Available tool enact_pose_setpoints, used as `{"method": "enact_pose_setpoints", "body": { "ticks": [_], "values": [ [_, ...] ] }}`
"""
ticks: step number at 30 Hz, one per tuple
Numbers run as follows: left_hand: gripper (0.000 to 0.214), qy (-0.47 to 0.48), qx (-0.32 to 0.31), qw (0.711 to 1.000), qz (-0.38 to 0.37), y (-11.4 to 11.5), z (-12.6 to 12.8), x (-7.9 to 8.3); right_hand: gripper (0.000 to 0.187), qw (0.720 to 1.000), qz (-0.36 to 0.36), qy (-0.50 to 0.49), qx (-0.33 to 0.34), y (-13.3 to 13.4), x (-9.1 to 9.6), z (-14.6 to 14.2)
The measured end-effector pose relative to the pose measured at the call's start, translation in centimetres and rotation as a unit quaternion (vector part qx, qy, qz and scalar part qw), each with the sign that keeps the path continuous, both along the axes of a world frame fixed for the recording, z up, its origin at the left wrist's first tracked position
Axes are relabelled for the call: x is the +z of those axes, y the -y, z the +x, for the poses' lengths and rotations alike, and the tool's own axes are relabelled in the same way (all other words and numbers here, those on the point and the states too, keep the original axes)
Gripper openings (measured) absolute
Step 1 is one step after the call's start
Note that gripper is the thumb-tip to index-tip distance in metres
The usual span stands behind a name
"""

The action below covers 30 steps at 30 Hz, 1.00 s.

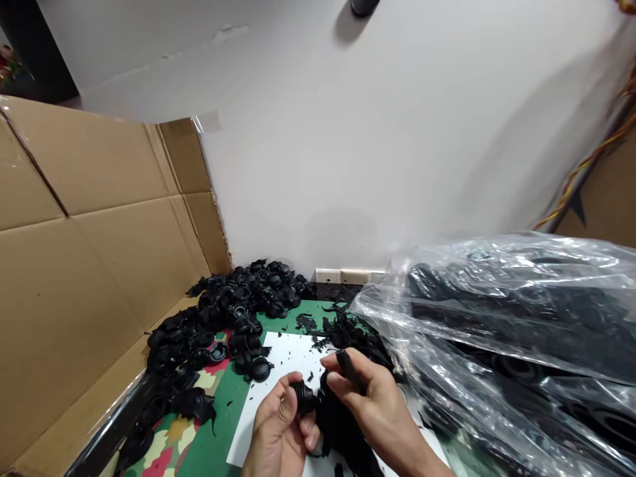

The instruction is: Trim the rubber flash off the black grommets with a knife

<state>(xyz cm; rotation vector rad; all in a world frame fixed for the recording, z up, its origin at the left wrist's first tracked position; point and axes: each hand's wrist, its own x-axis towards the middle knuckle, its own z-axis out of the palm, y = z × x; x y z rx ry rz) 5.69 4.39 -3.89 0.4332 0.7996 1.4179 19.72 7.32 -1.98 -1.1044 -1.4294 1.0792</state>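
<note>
My left hand [281,430] is closed around a small black ribbed rubber part [304,396], held between thumb and fingers over a white sheet [288,361]. My right hand [370,404] sits just to its right, pinched on a dark slender tool [348,368] that looks like a cutter, close to the rubber part. Black trimmings [342,434] lie under and between both hands.
A pile of several black rubber parts [233,311] spreads across the green patterned table [213,437] to the left. A cardboard wall [89,252] stands on the left. A clear plastic bag of black parts [511,331] fills the right. A white wall is behind.
</note>
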Motion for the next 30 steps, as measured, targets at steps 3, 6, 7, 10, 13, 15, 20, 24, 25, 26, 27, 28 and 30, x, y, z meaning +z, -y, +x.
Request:
{"method": "enact_pose_setpoints", "body": {
  "ticks": [3,6,7,10,13,15,20,24,25,26,27,28,30],
  "values": [
    [0.039,-0.014,0.011,1.000,-0.008,-0.1,-0.2,-0.1,0.013,0.996,-0.054,-0.037,0.068,0.4,0.2,-0.6],
    [0.042,-0.045,0.024,0.999,-0.007,-0.2,-0.4,-0.5,0.009,0.988,-0.075,-0.069,0.112,0.9,0.5,-1.1],
    [0.042,-0.054,0.026,0.998,0.001,-0.3,-0.5,-0.5,0.006,0.988,-0.074,-0.075,0.116,1.0,0.6,-1.2],
    [0.040,-0.072,0.026,0.997,0.025,-0.3,-0.4,-0.6,0.004,0.987,-0.066,-0.086,0.115,1.2,0.6,-1.5],
    [0.039,-0.082,0.020,0.996,0.033,-0.2,-0.3,-0.5,0.007,0.986,-0.072,-0.088,0.119,1.2,0.6,-1.5],
    [0.043,-0.085,0.017,0.996,0.027,-0.2,-0.2,-0.4,0.011,0.985,-0.086,-0.085,0.125,1.3,0.7,-1.5],
    [0.051,-0.107,0.011,0.994,-0.013,-0.2,-0.3,-0.6,0.017,0.991,-0.077,-0.039,0.101,1.0,0.9,-1.1],
    [0.045,-0.074,0.028,0.996,-0.039,-0.2,-0.5,-0.3,0.025,0.997,-0.050,-0.052,0.020,0.2,0.9,-0.1],
    [0.043,-0.066,0.033,0.996,-0.041,-0.2,-0.6,-0.2,0.028,0.997,-0.037,-0.064,0.004,0.1,0.8,0.3],
    [0.041,-0.059,0.036,0.997,-0.041,-0.2,-0.8,-0.1,0.030,0.997,-0.017,-0.073,-0.009,-0.1,0.8,0.6],
    [0.038,-0.055,0.036,0.997,-0.039,-0.2,-0.9,0.0,0.032,0.997,0.008,-0.076,-0.024,-0.2,0.8,1.0],
    [0.034,-0.052,0.036,0.997,-0.037,-0.1,-1.0,0.1,0.034,0.996,0.032,-0.074,-0.035,-0.3,0.7,1.3],
    [0.028,-0.049,0.032,0.998,-0.028,0.0,-1.3,0.1,0.037,0.995,0.055,-0.073,-0.036,-0.3,0.7,1.7]
  ]
}}
